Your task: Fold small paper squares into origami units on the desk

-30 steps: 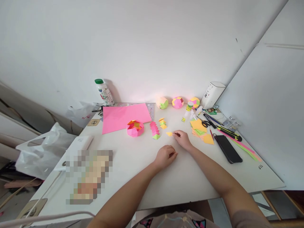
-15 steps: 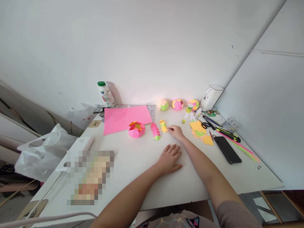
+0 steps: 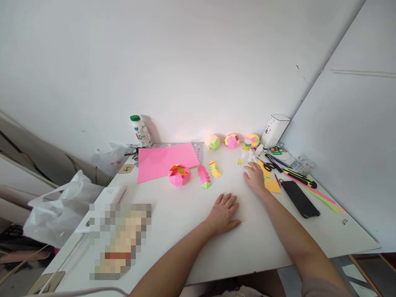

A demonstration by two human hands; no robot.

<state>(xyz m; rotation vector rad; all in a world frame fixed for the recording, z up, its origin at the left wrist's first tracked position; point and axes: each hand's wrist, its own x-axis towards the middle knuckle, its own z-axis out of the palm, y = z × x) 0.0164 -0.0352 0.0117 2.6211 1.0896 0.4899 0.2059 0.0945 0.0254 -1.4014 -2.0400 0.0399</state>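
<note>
My left hand (image 3: pixel 223 212) lies flat on the white table, its fingers spread and nothing in it. Over the left side of the yellow and orange paper squares (image 3: pixel 273 186), my right hand (image 3: pixel 255 178) is open, thumb apart from the fingers, covering part of the pile. Just beyond its fingertips stands a glue bottle (image 3: pixel 244 154) with a yellow-green label. To the left are a row of yellow and green folded paper pieces (image 3: pixel 215 169) and a row of pink ones (image 3: pixel 203 175) with a green piece in front. An open pink paper ball (image 3: pixel 179 176) sits farther left.
Three finished paper balls (image 3: pixel 232 140) stand by the wall. A pink sheet (image 3: pixel 167 159) lies over a ruler (image 3: pixel 198 153). Scissors (image 3: pixel 266 165), a yellow-black cutter (image 3: pixel 300 178) and a black phone (image 3: pixel 300 198) are at right. A white bottle (image 3: pixel 141 132) stands back left.
My right hand has moved right, from the yellow folded pieces to the paper squares, and its fingers have opened. My left hand stays flat on the table. The view has shifted slightly.
</note>
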